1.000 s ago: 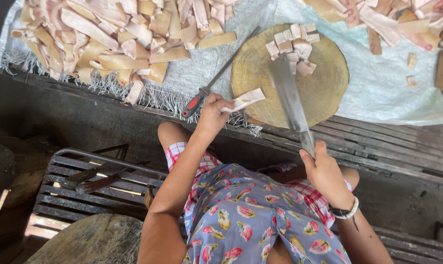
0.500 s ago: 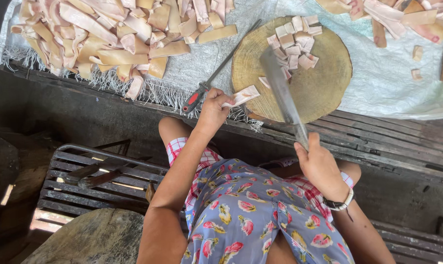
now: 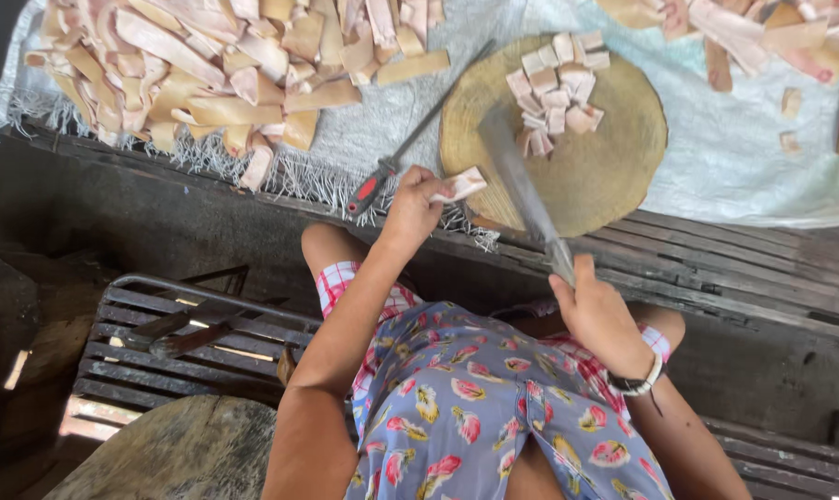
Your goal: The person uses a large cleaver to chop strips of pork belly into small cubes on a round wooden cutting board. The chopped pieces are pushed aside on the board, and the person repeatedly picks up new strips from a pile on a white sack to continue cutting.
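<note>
- Head view, looking down past a flowered dress [image 3: 475, 417] and checked shorts [image 3: 355, 287] to a slatted wooden bench [image 3: 716, 259] covered with pale woven sheets
- Far up and to the left of the left hand, a big heap of pale pink and tan strips [image 3: 206, 65] lies on a fringed sheet [image 3: 364, 130]
- Just left of that hand, a long thin tool with a red and black handle [image 3: 373, 185] lies slanted across the sheet, its tip pointing toward the chopping block
- Left hand [image 3: 410, 208] is closed in a pinch, gripping one short pale strip [image 3: 461, 183] between thumb and fingertips, right at the near left edge of the block
- Round wooden chopping block [image 3: 605, 176] sits just right of the left hand and above the right hand
- A small cluster of cut pale cubes [image 3: 558, 93] rests on the far part of the block, well above both hands
- Cleaver [image 3: 517, 181] has a long grey blade, blurred, slanting up and left from the right hand over the block, between the held strip and the cubes
- Right hand [image 3: 600, 315] is closed tight around the cleaver's handle, a dark wristband [image 3: 637, 381] on its wrist
- Up and right of the right hand, more strips and a few loose cubes [image 3: 790, 102] lie on a light blue-white sheet [image 3: 744, 167]
</note>
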